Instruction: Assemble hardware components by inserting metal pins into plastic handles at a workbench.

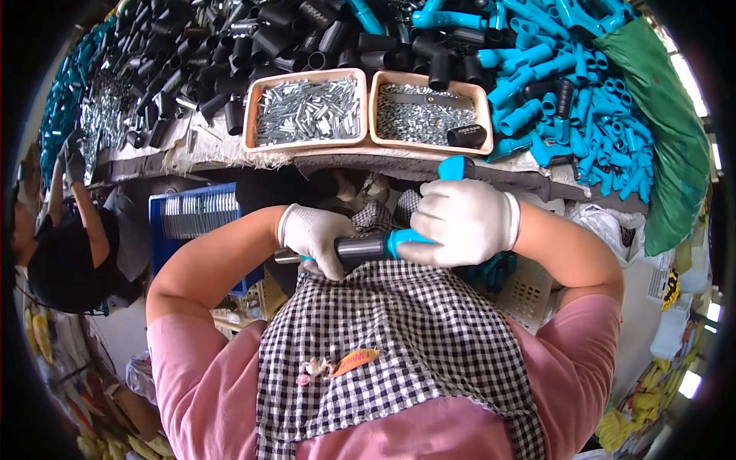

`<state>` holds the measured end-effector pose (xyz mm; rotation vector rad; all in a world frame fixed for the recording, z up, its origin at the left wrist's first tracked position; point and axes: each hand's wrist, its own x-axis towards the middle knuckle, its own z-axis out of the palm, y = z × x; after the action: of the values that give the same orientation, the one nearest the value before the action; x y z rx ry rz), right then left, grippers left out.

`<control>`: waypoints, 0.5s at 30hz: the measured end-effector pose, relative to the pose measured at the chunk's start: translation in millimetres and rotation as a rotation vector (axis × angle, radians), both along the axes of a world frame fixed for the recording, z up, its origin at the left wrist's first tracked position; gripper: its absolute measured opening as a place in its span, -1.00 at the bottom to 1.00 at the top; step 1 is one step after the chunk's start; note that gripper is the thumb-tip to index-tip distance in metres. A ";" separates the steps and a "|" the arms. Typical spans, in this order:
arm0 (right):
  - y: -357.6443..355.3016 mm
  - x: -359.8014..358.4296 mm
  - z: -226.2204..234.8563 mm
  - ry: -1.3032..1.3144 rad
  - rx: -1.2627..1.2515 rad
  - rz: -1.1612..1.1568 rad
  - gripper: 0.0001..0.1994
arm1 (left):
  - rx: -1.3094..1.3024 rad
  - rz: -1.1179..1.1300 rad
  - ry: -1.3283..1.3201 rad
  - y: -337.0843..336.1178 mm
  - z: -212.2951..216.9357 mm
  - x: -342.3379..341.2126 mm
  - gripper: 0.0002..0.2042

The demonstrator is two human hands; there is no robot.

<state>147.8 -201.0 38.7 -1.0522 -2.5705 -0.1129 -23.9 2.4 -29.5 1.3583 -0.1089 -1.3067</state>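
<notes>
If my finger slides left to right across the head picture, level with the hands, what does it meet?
Blue crate → left white-gloved hand → right white-gloved hand → green cloth.

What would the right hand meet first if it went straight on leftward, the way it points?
Probably the left hand, which grips the black tube ahead of it, though depth is unclear.
</notes>
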 end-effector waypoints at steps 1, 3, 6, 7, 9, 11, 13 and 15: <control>5.3 -1.2 1.1 -0.005 0.021 0.046 -0.82 | -0.106 -0.012 0.050 0.6 -7.4 -3.5 -0.82; 12.4 -3.5 2.8 0.009 -0.006 0.047 -0.81 | -0.123 0.039 0.075 1.0 -12.2 -10.7 -0.83; 18.1 -6.1 7.1 -0.006 -0.380 -0.194 -0.86 | 0.206 0.286 -0.439 0.9 -6.8 -28.8 -0.81; 16.9 -9.8 0.8 0.184 -0.672 -0.432 -0.81 | 0.475 0.421 -0.908 -0.6 1.0 -29.3 -0.74; 17.3 -17.6 -6.0 1.515 -1.442 -0.894 -0.66 | 1.148 0.383 -1.044 -1.0 14.0 -23.6 -0.74; 19.1 -20.6 -19.6 1.882 -1.315 -0.840 -0.59 | 1.274 0.532 -1.183 12.0 6.9 -26.0 -0.75; 17.3 -25.8 -9.6 1.525 -0.713 -0.663 -0.34 | 1.304 0.767 -1.173 19.9 6.8 -31.8 -0.76; 6.0 -27.5 0.7 0.940 -0.316 -0.548 -0.10 | 1.329 0.885 -0.994 23.3 1.5 -34.6 -0.79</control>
<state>120.3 -195.0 39.5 -1.4455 -1.4491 0.5381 -58.5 25.7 -28.0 2.6059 0.7345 0.3197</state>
